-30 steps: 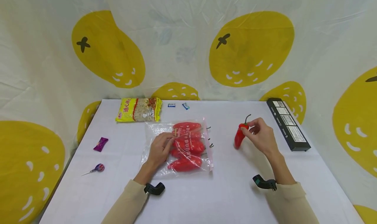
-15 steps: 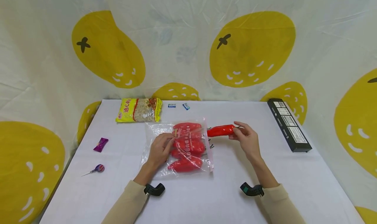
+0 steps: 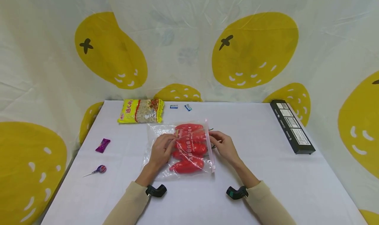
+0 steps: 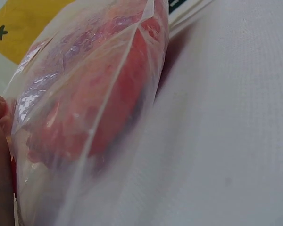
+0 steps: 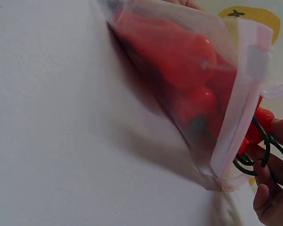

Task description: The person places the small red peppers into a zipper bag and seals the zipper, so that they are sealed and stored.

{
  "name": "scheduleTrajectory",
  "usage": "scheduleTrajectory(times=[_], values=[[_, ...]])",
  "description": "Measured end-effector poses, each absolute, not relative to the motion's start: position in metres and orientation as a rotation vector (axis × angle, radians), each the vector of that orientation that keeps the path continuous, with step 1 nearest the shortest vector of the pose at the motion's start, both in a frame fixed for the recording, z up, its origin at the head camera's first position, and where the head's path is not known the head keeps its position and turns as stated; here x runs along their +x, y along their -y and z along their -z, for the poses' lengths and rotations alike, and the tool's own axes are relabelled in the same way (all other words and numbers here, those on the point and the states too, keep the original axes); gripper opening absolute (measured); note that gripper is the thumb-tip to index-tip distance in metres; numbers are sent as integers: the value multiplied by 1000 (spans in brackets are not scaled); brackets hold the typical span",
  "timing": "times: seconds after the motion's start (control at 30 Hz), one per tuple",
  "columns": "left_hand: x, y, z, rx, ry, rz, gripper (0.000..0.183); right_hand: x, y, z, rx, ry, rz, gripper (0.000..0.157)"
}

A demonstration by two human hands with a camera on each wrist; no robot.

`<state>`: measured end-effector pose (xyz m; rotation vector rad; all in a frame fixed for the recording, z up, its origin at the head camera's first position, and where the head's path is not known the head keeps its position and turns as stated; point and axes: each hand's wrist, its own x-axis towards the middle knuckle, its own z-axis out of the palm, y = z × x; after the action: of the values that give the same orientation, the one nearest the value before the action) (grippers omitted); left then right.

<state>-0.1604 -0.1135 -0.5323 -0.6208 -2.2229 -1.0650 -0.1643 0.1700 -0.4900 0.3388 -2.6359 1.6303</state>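
Note:
A clear zip bag (image 3: pixel 160 175) with pink edging and white lettering lies on the table, several red chili peppers (image 3: pixel 186 165) inside it. My left hand (image 3: pixel 161 149) pinches the bag's upper film near its middle. At the bag's right-hand opening, my right hand (image 3: pixel 225 147) holds a red chili pepper (image 5: pixel 264 123) by its stem end; most of that pepper is inside the bag. Dark green stems (image 5: pixel 259 141) stick out past the pink zip edge (image 5: pixel 243 94), close to the right fingers. The left wrist view shows only part of the left hand (image 4: pixel 0 165) beside the film.
Behind the bag lies a yellow food packet (image 3: pixel 141 111), with two small blue-and-white packets (image 3: pixel 173 107) beside it. A purple wrapped candy (image 3: pixel 102 145) and a lollipop (image 3: pixel 100 169) lie at the left. A long black box (image 3: pixel 291 126) is on the right.
My right hand has moved left, turning the upright pepper on its side and pushing it into the bag's opening. My left hand has stayed on the bag.

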Motion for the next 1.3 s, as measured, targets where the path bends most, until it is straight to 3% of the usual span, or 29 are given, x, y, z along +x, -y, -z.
scheduleTrajectory(times=[0.3,0.63,0.93,1.2,1.3], values=[[-160,112,532,-619,2211,991,15,-171,-171,490,483,2738,-1276,25],[-157,100,509,-643,2247,876,15,-201,-193,484,404,2668,-1410,19],[-115,52,484,-965,2293,682,20,-242,-193,484,576,2882,-1335,32],[-78,25,503,-1114,2353,267,45,-251,-195,496,674,2956,-1314,39],[-73,21,510,-1084,2284,115,32,-250,-198,500,715,2896,-1276,39]])
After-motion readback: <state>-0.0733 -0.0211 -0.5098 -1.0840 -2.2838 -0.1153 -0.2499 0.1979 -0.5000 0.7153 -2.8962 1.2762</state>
